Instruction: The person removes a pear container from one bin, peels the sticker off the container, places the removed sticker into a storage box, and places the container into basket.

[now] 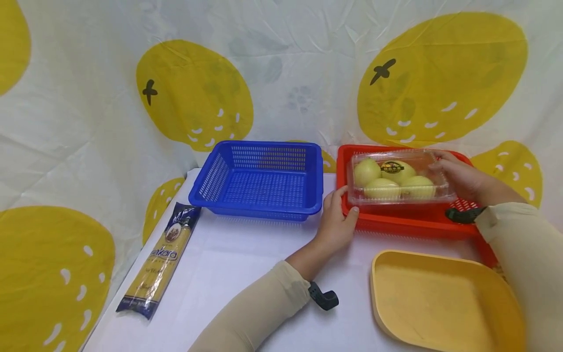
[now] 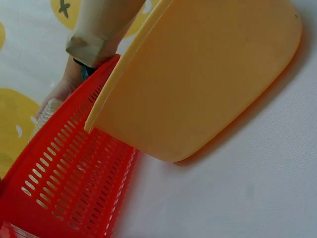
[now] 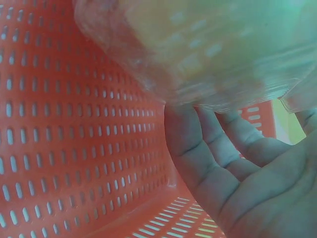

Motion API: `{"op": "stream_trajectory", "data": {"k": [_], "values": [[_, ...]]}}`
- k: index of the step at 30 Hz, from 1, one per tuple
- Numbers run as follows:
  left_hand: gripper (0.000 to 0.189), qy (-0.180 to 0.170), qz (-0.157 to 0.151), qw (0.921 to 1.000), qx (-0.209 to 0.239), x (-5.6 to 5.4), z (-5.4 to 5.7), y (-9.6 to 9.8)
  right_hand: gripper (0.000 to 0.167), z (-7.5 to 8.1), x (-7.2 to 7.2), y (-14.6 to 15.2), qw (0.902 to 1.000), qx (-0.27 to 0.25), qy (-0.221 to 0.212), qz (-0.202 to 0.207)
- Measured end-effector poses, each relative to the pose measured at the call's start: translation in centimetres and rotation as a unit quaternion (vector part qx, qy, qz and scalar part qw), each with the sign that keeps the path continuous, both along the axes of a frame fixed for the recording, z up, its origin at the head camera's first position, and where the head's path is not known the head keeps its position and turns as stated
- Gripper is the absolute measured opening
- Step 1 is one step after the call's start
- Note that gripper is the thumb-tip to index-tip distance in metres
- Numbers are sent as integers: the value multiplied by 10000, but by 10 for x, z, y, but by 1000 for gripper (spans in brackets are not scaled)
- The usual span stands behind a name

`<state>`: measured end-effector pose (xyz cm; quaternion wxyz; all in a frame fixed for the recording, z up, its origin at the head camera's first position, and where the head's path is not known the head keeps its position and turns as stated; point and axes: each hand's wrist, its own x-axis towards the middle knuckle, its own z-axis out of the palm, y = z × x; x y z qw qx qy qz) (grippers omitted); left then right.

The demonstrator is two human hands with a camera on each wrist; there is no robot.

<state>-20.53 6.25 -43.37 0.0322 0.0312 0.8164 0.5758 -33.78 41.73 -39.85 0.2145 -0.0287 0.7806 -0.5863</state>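
A clear plastic box [image 1: 398, 178] with several pale yellow-green round fruits [image 1: 382, 188] and a dark label is over the red basket [image 1: 409, 222]. My right hand [image 1: 466, 178] holds the box by its right end; in the right wrist view its fingers [image 3: 185, 134] reach under the box, with the slotted basket wall beside them. At the basket's front left corner, my left hand [image 1: 336, 222] grips the rim, thumb at the front and fingers along the left side. The left wrist view shows the basket's slotted outer wall, but the left hand is out of that frame.
A blue slotted basket [image 1: 257, 212] stands left of the red one. Further left lies a pasta packet [image 1: 160, 259]. A yellow tub [image 1: 435, 298] sits in front of the red basket, beside my right forearm. Behind the white table hangs a fruit-patterned cloth [image 1: 299, 73].
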Motion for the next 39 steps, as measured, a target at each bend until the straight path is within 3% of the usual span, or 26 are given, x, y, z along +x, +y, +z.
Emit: {"op": "stream_trajectory", "data": {"k": [6, 10, 26, 31, 39], "values": [[72, 70, -218, 9990, -384, 3, 5, -3, 33, 3, 5, 1, 9995, -49, 322, -58], [73, 183, -288, 9983, -469, 3, 9, -5, 32, 5, 8, 2, 9988, -204, 391, -190], [68, 1194, -600, 9908, -204, 5, 40, -24, 35, 34, 42, -2, 9975, -193, 527, -437], [67, 1312, -742, 9885, -105, 5, 52, -35, 35, 42, 53, -11, 9950, -557, 667, -497], [58, 1108, -744, 9908, 211, 2, 66, -52, 32, 50, 68, -29, 9854, -1335, 828, -658]]}}
